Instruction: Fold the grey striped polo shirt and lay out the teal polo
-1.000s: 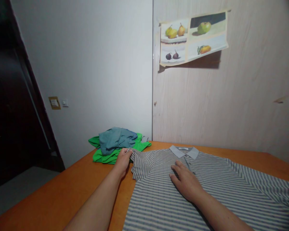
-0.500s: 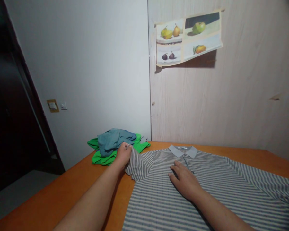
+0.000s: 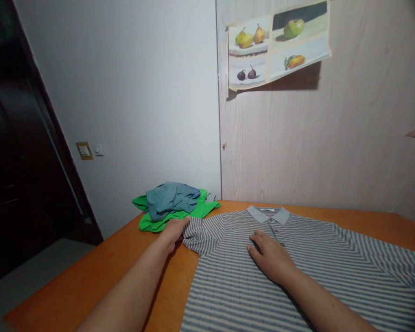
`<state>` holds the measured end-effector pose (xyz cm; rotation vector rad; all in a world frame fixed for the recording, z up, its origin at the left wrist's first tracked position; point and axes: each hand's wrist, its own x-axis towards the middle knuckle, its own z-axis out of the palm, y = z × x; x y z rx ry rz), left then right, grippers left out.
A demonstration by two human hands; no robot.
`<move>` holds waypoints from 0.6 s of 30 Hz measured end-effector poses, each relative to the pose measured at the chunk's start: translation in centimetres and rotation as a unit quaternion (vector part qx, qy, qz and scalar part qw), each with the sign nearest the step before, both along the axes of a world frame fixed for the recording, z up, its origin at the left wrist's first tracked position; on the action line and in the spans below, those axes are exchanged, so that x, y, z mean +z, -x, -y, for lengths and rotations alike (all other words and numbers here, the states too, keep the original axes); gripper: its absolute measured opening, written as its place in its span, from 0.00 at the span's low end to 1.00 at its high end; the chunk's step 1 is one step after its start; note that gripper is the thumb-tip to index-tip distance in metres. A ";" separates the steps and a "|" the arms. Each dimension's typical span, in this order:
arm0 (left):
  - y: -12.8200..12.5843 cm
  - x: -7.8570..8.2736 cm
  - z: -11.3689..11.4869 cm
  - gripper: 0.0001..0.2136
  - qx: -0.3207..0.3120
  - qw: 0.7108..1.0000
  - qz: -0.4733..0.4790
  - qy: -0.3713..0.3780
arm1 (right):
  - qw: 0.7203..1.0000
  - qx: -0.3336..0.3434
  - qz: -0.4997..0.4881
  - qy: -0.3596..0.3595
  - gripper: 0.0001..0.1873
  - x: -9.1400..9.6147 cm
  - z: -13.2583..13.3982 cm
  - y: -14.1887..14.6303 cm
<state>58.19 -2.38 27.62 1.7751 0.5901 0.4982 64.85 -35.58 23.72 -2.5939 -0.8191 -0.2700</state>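
A striped polo shirt point(image 3: 235, 276) with a plain grey collar point(image 3: 280, 216) lies spread front side up, its collar toward the wall. My left hand point(image 3: 175, 230) grips the cuff of the short sleeve on the left, fingers closed on the cloth. Flat on the chest, just below the collar and beside the button placket, rests my right hand point(image 3: 271, 256) with its fingers apart. The lower part of the shirt runs out of view, and the right sleeve reaches the picture's edge.
Beyond my left hand, a heap of crumpled clothes, blue-grey cloth point(image 3: 169, 200) over green cloth point(image 3: 152, 224), sits at the back of the orange table point(image 3: 72, 293). Walls stand behind it, with fruit paintings point(image 3: 280, 46) on the right one.
My left hand has lowered the sleeve from a raised position toward the table. The right hand stays on the chest. The view has shifted slightly left.
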 end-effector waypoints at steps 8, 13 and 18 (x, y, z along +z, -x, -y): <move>0.0 0.7 -0.1 0.12 -0.012 0.989 0.083 -0.120 | 1.000 -0.001 0.001 0.019 0.28 0.0 -0.1 -0.1; -0.9 2.1 0.7 0.12 -0.005 0.976 0.104 -0.191 | 1.000 -0.002 -0.002 0.007 0.26 -0.1 -0.1 -0.1; -2.2 3.9 2.4 0.10 -0.023 0.964 0.102 -0.243 | 1.000 0.008 0.001 0.004 0.26 0.1 0.0 -0.1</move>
